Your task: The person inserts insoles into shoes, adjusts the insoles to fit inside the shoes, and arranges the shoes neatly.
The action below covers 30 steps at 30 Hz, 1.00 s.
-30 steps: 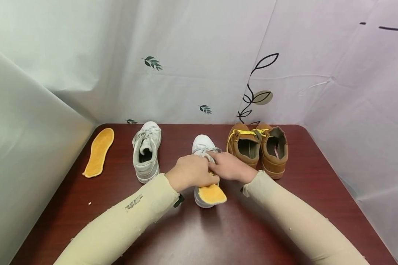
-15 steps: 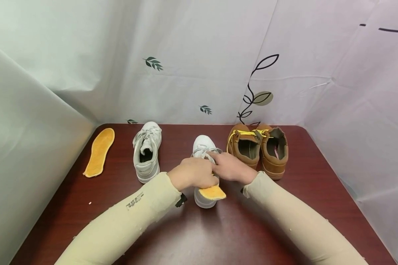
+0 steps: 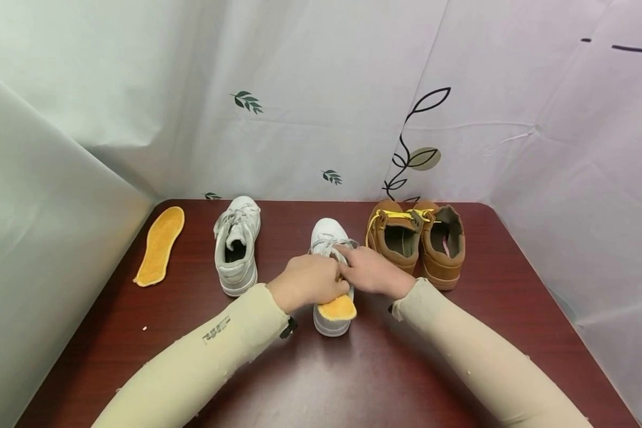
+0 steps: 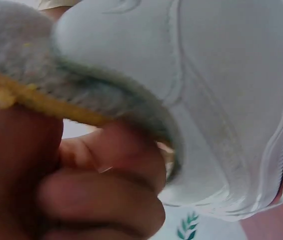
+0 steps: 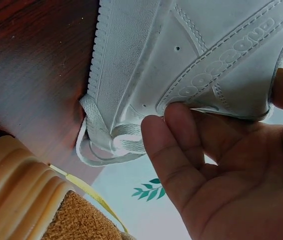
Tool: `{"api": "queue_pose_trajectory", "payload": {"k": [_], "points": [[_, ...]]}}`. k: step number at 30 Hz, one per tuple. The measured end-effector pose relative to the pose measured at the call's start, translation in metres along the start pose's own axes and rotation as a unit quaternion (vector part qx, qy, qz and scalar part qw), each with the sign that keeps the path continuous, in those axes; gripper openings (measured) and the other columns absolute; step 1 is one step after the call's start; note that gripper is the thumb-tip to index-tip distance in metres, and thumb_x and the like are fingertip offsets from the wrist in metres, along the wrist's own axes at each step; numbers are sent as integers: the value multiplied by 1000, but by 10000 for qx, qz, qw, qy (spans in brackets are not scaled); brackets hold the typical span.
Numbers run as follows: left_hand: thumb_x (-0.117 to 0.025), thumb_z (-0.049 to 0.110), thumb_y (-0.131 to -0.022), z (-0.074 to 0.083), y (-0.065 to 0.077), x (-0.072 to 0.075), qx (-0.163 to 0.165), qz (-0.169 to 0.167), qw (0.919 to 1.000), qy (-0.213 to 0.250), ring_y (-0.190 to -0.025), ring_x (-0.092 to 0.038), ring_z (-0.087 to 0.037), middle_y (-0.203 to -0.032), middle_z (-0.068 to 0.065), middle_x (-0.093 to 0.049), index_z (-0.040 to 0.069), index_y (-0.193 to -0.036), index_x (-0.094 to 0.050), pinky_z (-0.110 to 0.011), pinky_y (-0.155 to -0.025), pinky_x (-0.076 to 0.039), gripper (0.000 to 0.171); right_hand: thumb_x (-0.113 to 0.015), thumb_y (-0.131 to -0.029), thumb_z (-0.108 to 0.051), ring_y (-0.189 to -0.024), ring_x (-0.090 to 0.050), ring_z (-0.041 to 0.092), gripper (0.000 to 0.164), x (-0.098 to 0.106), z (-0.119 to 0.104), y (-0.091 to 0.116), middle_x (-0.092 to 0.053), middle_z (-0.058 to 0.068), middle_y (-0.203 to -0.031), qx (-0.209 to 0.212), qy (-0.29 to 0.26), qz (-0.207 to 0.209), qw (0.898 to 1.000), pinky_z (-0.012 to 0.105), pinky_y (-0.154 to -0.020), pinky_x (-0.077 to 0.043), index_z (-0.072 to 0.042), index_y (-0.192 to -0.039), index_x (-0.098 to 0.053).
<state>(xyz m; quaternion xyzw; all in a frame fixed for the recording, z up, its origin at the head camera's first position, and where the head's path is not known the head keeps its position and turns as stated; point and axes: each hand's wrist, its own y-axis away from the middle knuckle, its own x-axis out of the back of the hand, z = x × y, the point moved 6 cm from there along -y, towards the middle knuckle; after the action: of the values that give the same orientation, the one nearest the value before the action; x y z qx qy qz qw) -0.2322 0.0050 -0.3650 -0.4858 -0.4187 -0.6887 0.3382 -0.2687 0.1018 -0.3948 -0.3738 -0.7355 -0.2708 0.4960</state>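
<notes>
A white sneaker (image 3: pixel 329 229) stands at the middle of the table, toe pointing away. My left hand (image 3: pixel 312 279) pinches a yellow fleecy insole (image 3: pixel 338 309) over the shoe's opening; its heel end sticks out above the back of the shoe, and its front part is hidden under my hands. In the left wrist view, the insole's grey underside (image 4: pixel 16 37) faces the shoe's collar. My right hand (image 3: pixel 374 270) holds the sneaker's upper near the laces and tongue, its fingers along the side in the right wrist view.
Another white sneaker (image 3: pixel 238 270) stands to the left. A second yellow insole (image 3: pixel 160 246) lies flat at the table's far left. Two brown shoes (image 3: pixel 441 270) with yellow laces stand close by on the right. White curtains surround the dark red table (image 3: pixel 299 380).
The insole's heel end first tilts up, then comes back down, and less of it now sticks out behind the sneaker. My left hand shifts slightly; my right hand stays in place.
</notes>
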Motion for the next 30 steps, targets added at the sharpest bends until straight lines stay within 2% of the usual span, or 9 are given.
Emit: {"api": "queue_pose_trajectory", "payload": {"k": [2, 5, 8, 11, 13, 17, 23, 30], "points": [[-53, 52, -90, 2, 3, 0, 114, -77, 9999, -103, -90, -68, -20, -104, 0, -76, 25, -76, -67, -50, -67, -58, 34, -44, -103, -27, -113, -68, 34, 49, 0, 0, 0, -72, 21, -126, 20, 0, 25, 10000, 52, -101, -55, -7, -147, -49], [-48, 67, -89, 6, 7, 1, 248, -253, 9991, -220, -104, -68, -22, -124, -4, -74, 24, -102, -73, -51, -74, -58, 51, -45, -102, -26, -112, -68, 34, 47, 1, 0, 1, -73, 20, -123, 62, 11, 75, 10000, 53, -100, -56, -7, -145, -51], [-48, 71, -86, 10, 11, 2, 328, -360, 9982, -339, -107, -67, -22, -129, -6, -72, 23, -114, -72, -49, -76, -58, 61, -46, -101, -25, -113, -67, 35, 47, 1, 0, 1, -72, 21, -125, 79, -6, 85, 9999, 53, -101, -55, -7, -145, -51], [-51, 66, -86, 12, 14, 2, 324, -372, 9979, -419, -105, -67, -20, -125, -6, -74, 22, -107, -72, -48, -76, -58, 53, -46, -102, -26, -117, -66, 36, 48, 1, 0, 1, -71, 21, -129, 48, -23, 35, 10000, 53, -102, -54, -7, -146, -50], [-52, 61, -86, 12, 14, 2, 281, -379, 9981, -393, -102, -67, -20, -119, -5, -75, 22, -97, -73, -48, -75, -59, 45, -46, -102, -27, -117, -65, 36, 48, 0, 0, 1, -70, 21, -129, 29, -45, 8, 10000, 53, -103, -54, -7, -146, -50], [-52, 52, -89, 13, 13, 4, 111, -267, 9994, -169, -99, -68, -21, -110, -4, -76, 21, -92, -71, -49, -77, -59, 37, -44, -103, -30, -114, -67, 34, 46, 0, -1, 1, -73, 19, -124, -2, -62, 1, 10000, 53, -100, -56, -10, -144, -52], [-54, 38, -89, 12, 8, 7, -158, -143, 9997, 155, -86, -65, -21, -94, -2, -73, 21, -72, -66, -46, -76, -58, 27, -45, -102, -31, -113, -68, 35, 48, 1, -2, 2, -73, 20, -125, -64, -57, 36, 10000, 53, -100, -56, -10, -145, -52], [-58, 34, -87, 9, 4, 6, -120, 195, 9994, 267, -91, -69, -25, -97, -6, -77, 18, -77, -71, -48, -82, -60, 23, -46, -102, -30, -110, -69, 36, 49, 1, -3, 2, -73, 22, -123, -11, 12, 86, 10000, 54, -98, -56, -8, -146, -51]]}}
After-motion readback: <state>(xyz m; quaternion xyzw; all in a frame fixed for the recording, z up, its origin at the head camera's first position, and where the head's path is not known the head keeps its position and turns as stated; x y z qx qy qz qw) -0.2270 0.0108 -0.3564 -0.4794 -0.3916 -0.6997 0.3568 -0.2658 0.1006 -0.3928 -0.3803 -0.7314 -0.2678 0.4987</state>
